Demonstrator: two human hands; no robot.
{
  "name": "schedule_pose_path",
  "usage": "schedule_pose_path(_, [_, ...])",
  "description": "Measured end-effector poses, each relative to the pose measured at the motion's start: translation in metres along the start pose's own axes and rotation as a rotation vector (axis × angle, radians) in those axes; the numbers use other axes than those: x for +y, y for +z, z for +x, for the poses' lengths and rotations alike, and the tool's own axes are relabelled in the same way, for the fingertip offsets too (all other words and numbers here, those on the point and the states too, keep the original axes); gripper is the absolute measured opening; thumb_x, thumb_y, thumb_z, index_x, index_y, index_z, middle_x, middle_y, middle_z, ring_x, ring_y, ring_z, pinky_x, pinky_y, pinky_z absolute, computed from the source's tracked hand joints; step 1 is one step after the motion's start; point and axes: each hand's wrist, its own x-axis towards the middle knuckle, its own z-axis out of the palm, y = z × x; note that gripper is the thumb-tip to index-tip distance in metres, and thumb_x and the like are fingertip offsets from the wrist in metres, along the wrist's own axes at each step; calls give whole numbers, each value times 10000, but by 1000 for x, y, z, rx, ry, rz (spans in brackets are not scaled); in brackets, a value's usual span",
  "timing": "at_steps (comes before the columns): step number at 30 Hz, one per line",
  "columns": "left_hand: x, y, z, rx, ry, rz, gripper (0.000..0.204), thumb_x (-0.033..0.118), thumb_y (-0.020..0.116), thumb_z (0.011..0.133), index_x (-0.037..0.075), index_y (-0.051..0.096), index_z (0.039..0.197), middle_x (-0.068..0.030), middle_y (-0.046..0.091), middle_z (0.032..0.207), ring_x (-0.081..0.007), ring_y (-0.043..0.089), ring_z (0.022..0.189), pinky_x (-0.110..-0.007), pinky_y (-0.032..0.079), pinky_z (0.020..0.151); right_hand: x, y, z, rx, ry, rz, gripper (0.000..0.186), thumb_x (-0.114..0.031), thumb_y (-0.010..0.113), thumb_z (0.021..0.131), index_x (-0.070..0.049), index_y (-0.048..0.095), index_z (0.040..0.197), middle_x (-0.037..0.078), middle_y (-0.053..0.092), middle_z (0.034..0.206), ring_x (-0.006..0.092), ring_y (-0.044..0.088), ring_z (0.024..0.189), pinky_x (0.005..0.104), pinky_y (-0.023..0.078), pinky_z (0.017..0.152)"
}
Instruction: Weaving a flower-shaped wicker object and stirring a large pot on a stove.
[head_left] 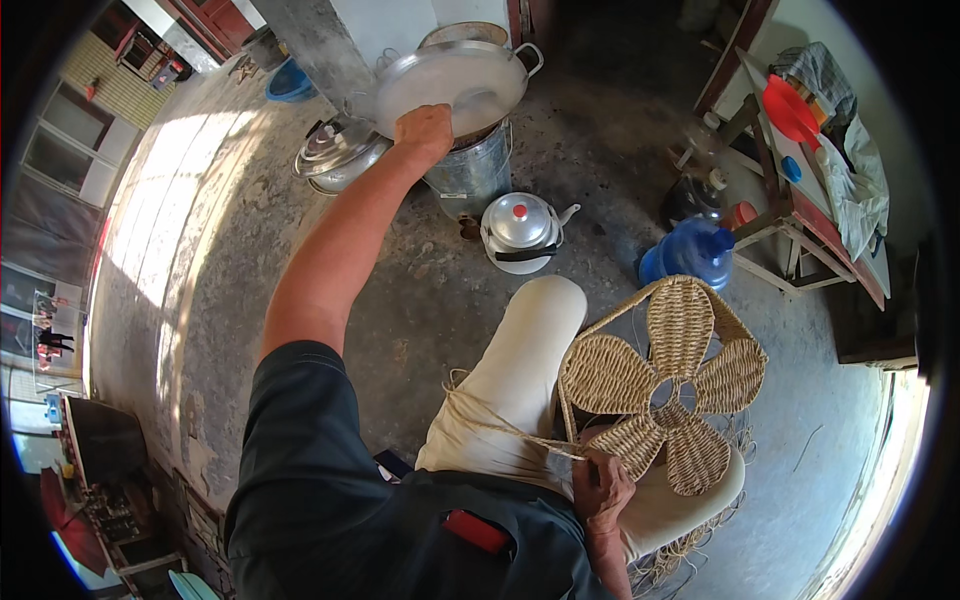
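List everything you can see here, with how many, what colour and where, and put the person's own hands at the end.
big pan lid: one, silver metal, top centre, tilted over the bucket
metal bucket: one, grey, under the lid
covered pot: one, silver, floor left of the bucket
kettle: one, silver with red knob, floor below the bucket
water jug: one, blue, floor right of centre
woven flower piece: one, straw-coloured, on the person's lap
loose straw strands: several, tan, trailing across the lap
table: one, red-edged, right side
bowl: one, red, on the table
basin: one, blue, top left
left hand: grip on the lid's rim
right hand: grip on the woven piece's lower edge
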Motion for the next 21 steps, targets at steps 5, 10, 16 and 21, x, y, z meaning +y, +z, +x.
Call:
schedule_pose_path(5, [-6, 14, 17, 157, 22, 23, 255, 109, 572, 972, 79, 741, 1160, -208, 744, 1127, -386, 759, 1036, -467, 604, 919, 3, -4, -6, -3, 23, -44, 158, -96, 778, 807, -166, 694, 922, 69, 671, 762, 294, 676, 663, 432, 546, 621])
schedule_pose_path(10, [-24, 39, 21, 262, 19, 35, 222, 89, 586, 964, 68, 740, 1122, -204, 721, 1121, -384, 772, 960, -453, 623, 827, 18, 5, -24, 5, 28, -20, 163, -118, 778, 797, -164, 697, 931, 87, 683, 761, 317, 688, 672, 444, 550, 619])
schedule_pose_path(16, [-50, 39, 29, 301, 12, 168, 228, 76, 610, 941, 25, 737, 1124, -193, 726, 1100, -346, 784, 895, -431, 635, 756, 58, 22, -52, -18, -35, -96, 132, -234, 740, 972, -165, 773, 1080, 81, 757, 973, 325, 720, 825, 434, 577, 747])
schedule_pose_path(21, [-66, 25, 28, 306, 49, 250, 198, 65, 630, 920, 49, 790, 1037, -150, 750, 1054, -316, 787, 897, -433, 636, 775, 11, 7, -15, 45, 6, 28, 154, -111, 770, 797, -159, 699, 925, 99, 695, 768, 335, 699, 679, 456, 554, 614])
